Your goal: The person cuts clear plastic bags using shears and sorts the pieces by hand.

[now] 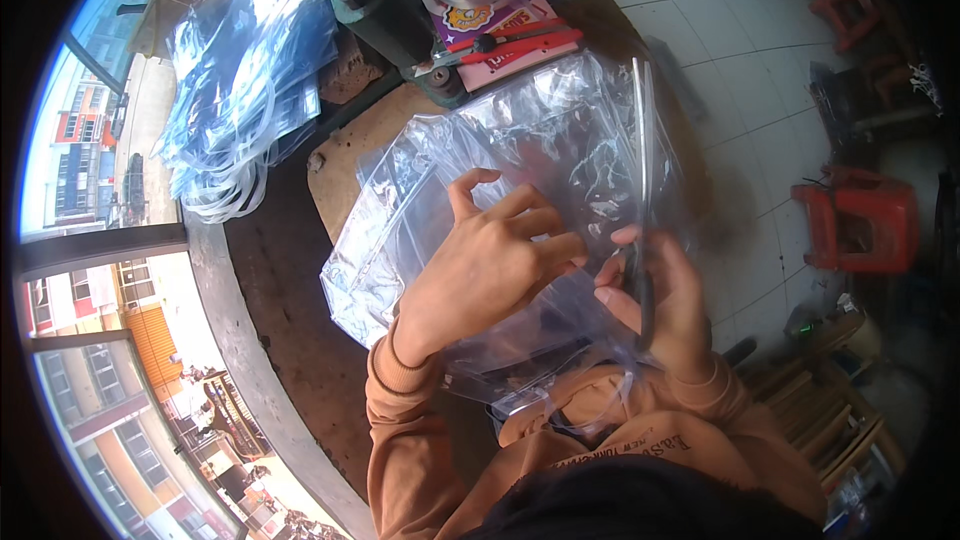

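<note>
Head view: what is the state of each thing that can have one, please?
Clear plastic bag: crumpled, held by both hands.
Left hand: fingers spread on the bag.
Right hand: closed on the bag's edge.
Red-handled pliers: lying flat.
Pile of blue-tinted plastic bags: stacked, untouched.
Red plastic stool: upright.

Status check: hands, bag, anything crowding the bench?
Left hand flat on the clear plastic bag. Right hand pinching its dark edge strip. Red-handled pliers and stacked bags lie beyond, apart.
</note>
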Demonstrator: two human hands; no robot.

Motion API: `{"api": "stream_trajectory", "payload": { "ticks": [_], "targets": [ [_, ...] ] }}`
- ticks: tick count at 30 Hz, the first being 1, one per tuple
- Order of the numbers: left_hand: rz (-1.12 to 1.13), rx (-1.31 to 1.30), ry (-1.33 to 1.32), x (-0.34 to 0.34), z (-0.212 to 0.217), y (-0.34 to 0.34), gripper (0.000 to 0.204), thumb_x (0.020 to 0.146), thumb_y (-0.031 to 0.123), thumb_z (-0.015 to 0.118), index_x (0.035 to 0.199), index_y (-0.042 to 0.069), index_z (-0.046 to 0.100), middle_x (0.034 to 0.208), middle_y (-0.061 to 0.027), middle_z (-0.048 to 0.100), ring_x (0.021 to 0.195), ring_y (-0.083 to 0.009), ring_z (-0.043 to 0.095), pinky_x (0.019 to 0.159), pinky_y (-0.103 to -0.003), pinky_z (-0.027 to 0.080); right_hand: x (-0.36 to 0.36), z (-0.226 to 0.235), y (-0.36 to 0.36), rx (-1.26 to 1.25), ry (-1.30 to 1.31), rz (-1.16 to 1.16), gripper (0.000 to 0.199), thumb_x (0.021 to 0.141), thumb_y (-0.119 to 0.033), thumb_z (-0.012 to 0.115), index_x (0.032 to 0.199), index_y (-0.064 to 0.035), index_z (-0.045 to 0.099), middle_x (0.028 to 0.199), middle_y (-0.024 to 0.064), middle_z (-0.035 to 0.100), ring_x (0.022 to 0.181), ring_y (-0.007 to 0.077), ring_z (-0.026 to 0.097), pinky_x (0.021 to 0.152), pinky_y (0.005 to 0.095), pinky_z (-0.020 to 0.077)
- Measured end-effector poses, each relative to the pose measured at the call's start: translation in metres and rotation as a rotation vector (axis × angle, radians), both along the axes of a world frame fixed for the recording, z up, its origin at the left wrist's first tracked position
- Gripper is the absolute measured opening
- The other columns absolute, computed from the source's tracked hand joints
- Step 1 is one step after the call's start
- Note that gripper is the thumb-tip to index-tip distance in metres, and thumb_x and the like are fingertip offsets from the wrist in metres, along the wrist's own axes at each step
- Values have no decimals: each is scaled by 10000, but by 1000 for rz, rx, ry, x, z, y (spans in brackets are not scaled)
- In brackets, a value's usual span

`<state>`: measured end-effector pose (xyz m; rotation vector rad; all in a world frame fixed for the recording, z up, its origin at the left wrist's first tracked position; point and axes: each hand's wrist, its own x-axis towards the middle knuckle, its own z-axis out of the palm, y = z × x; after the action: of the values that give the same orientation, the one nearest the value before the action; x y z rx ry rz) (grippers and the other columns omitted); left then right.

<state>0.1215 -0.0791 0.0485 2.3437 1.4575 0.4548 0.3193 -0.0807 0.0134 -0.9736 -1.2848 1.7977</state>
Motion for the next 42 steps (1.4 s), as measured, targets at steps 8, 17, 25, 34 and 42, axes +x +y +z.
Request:
{"api": "stream_trajectory", "payload": {
  "ticks": [8,17,25,34,42],
  "targets": [
    [-12,-1,-33,0,-2,1,163,634,207,740,775,208,657,803,79,569,876,-113,525,892,-474,235,-2,-2,0,17,13,-26,451,736,60,652,1129,-30,452,794,45,579,732,61,545,677,182,423],
    [2,-13,-46,-2,-4,1,163,633,214,739,776,212,661,799,80,570,875,-114,525,903,-483,231,7,0,7,8,-11,-19,423,747,38,658,1107,-29,446,803,75,604,730,72,562,667,187,443],
    [-7,-12,-51,-2,-3,1,158,632,215,743,765,216,659,798,81,571,865,-114,527,900,-473,232,6,3,10,-284,130,-70,389,754,3,668,1071,-34,445,780,72,613,651,66,543,583,177,422],
    [3,-23,-54,-1,-4,1,156,641,205,741,771,219,654,797,84,563,856,-115,524,902,-463,232,3,-2,12,-288,209,-128,372,741,9,672,1028,-44,441,762,83,610,610,85,536,542,202,426],
    [24,-24,-62,-1,-21,1,143,668,200,723,795,216,660,843,76,571,891,-122,524,919,-471,232,21,6,30,-175,264,-256,391,718,-27,686,1014,-37,432,721,85,579,554,115,499,507,223,408]
  ]
}}
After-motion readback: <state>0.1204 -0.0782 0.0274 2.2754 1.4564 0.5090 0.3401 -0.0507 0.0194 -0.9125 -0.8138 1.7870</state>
